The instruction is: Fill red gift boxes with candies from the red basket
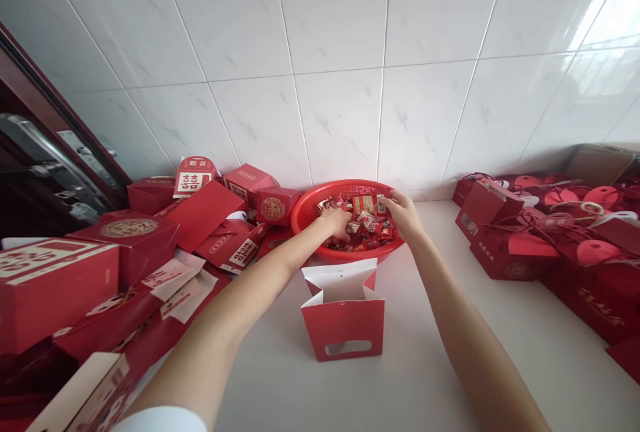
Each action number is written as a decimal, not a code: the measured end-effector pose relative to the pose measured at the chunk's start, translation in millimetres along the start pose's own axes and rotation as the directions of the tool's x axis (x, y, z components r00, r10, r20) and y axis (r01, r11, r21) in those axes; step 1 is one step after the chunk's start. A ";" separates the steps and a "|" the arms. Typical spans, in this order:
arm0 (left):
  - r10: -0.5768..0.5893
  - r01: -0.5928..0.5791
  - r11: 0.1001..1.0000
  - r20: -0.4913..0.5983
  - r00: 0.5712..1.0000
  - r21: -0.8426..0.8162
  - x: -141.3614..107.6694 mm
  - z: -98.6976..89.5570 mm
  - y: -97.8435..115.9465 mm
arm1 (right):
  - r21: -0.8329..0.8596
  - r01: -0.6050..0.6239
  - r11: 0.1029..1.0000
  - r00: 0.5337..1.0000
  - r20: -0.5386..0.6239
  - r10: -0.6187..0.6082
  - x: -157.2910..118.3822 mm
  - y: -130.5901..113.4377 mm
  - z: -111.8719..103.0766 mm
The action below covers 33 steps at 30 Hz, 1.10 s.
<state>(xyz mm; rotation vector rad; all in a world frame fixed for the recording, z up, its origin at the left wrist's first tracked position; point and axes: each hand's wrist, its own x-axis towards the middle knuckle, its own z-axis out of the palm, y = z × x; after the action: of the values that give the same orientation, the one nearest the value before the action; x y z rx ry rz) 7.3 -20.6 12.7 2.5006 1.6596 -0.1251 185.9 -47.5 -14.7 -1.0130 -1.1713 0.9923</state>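
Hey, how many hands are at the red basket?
2. The left hand is among the packets inside the red basket; the right hand is at its right side, holding a small packet. None seems hidden.

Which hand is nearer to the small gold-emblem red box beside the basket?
Left. The left hand is among wrapped packets in the basket, right of the box; the right hand is farther, at the basket's right side.
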 end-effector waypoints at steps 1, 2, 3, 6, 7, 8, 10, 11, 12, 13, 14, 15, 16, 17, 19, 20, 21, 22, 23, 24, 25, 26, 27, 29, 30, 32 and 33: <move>-0.008 0.008 1.000 -0.004 1.000 -0.013 2.6 0.6 -1.1 | 0.012 -0.004 1.000 1.000 0.007 0.004 0.5 -0.1 -0.2; -0.014 0.014 0.999 -0.012 1.000 -0.032 4.6 1.4 -3.3 | 0.030 -0.012 0.999 1.000 0.013 0.011 0.9 -0.5 -0.3; -0.019 0.018 0.998 -0.023 1.000 -0.066 6.0 2.2 -6.3 | 0.058 -0.025 0.998 1.000 0.018 0.024 1.3 -1.1 -0.4; 0.005 -0.034 0.942 -0.087 0.996 -0.335 8.6 4.9 -16.1 | 0.168 -0.074 0.983 0.997 0.029 0.070 2.3 -3.9 -0.7; 0.016 -0.081 0.879 -0.140 0.990 -0.469 9.4 5.5 -18.6 | 0.198 -0.086 0.976 0.996 0.031 0.081 2.6 -4.9 -0.8; 0.018 -0.139 0.792 -0.206 0.978 -0.594 10.3 5.8 -20.4 | 0.219 -0.094 0.971 0.995 0.034 0.089 2.7 -5.9 -0.9; -0.006 -0.264 0.606 -0.336 0.942 -0.750 12.1 5.8 -21.7 | 0.236 -0.110 0.966 0.994 0.042 0.103 2.3 -7.9 -0.9; -0.022 -0.312 0.535 -0.383 0.924 -0.785 12.8 5.6 -21.4 | 0.236 -0.125 0.964 0.992 0.052 0.115 1.6 -9.0 -0.7; -0.029 -0.348 0.482 -0.412 0.911 -0.804 13.3 5.3 -20.8 | 0.230 -0.146 0.962 0.989 0.068 0.134 0.6 -10.1 -0.1; -0.030 -0.374 0.442 -0.430 0.902 -0.816 13.5 5.0 -20.1 | 0.218 -0.172 0.961 0.984 0.091 0.156 -0.7 -11.4 0.8; -0.026 -0.395 0.407 -0.443 0.896 -0.823 13.4 4.7 -19.3 | 0.206 -0.198 0.958 0.977 0.120 0.176 -2.1 -12.7 2.1; -0.017 -0.414 0.377 -0.453 0.891 -0.829 13.0 4.5 -18.6 | 0.198 -0.220 0.955 0.969 0.153 0.192 -3.6 -14.0 3.6; -0.006 -0.426 0.351 -0.457 0.890 -0.834 12.4 4.4 -18.0 | 0.193 -0.236 0.952 0.962 0.187 0.200 -5.1 -15.1 5.4; 0.010 -0.431 0.333 -0.454 0.891 -0.839 11.7 4.4 -17.6 | 0.194 -0.243 0.950 0.956 0.215 0.201 -6.3 -15.9 7.2; 0.050 -0.431 0.319 -0.439 0.897 -0.844 10.5 4.4 -17.0 | 0.201 -0.240 0.950 0.952 0.242 0.189 -7.7 -16.0 10.5; 0.069 -0.431 0.320 -0.434 0.899 -0.844 10.1 4.3 -16.9 | 0.202 -0.234 0.951 0.954 0.236 0.184 -7.8 -15.3 11.7; 0.080 -0.434 0.323 -0.433 0.898 -0.841 10.1 4.3 -16.8 | 0.202 -0.226 0.953 0.959 0.218 0.181 -7.4 -14.2 12.5; 0.080 -0.436 0.332 -0.436 0.897 -0.836 10.3 4.2 -16.7 | 0.207 -0.212 0.955 0.967 0.187 0.174 -6.8 -12.7 12.9; 0.064 -0.434 0.351 -0.441 0.895 -0.830 10.6 4.4 -16.7 | 0.221 -0.192 0.956 0.976 0.143 0.163 -5.8 -11.0 13.1; 0.045 -0.424 0.389 -0.443 0.896 -0.818 10.9 4.8 -16.5 | 0.243 -0.166 0.956 0.985 0.086 0.150 -4.7 -9.4 13.0; 0.047 -0.401 0.448 -0.427 0.903 -0.799 10.9 5.4 -16.2 | 0.268 -0.135 0.954 0.991 0.016 0.136 -3.6 -8.1 12.9; 0.082 -0.364 0.526 -0.380 0.921 -0.769 10.4 6.4 -15.5 | 0.293 -0.106 0.950 0.990 -0.054 0.128 -2.5 -7.2 12.9; 0.150 -0.317 0.614 -0.288 0.946 -0.723 9.4 7.7 -14.5 | 0.316 -0.084 0.945 0.985 -0.117 0.127 -1.7 -6.7 13.0; 0.310 -0.254 0.771 -0.004 0.951 -0.584 5.9 10.6 -11.0 | 0.354 -0.062 0.933 0.969 -0.204 0.141 -0.8 -7.5 13.8; 0.356 -0.246 0.824 0.128 0.926 -0.511 4.0 12.1 -8.6 | 0.368 -0.056 0.928 0.963 -0.226 0.148 -0.9 -8.5 14.6; 0.357 -0.242 0.885 0.247 0.901 -0.397 1.3 14.3 -2.8 | 0.388 -0.052 0.920 0.954 -0.254 0.161 -1.7 -11.5 16.3; 0.343 -0.244 0.901 0.247 0.906 -0.358 1.3 15.1 0.5 | 0.393 -0.053 0.918 0.949 -0.267 0.169 -2.4 -13.2 17.1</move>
<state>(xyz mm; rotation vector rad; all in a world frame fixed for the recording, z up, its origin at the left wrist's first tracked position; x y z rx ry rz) 8.4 -22.1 -2.4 2.3089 1.0666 -0.1815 169.7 -51.4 -0.8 -0.8823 -0.6431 1.0668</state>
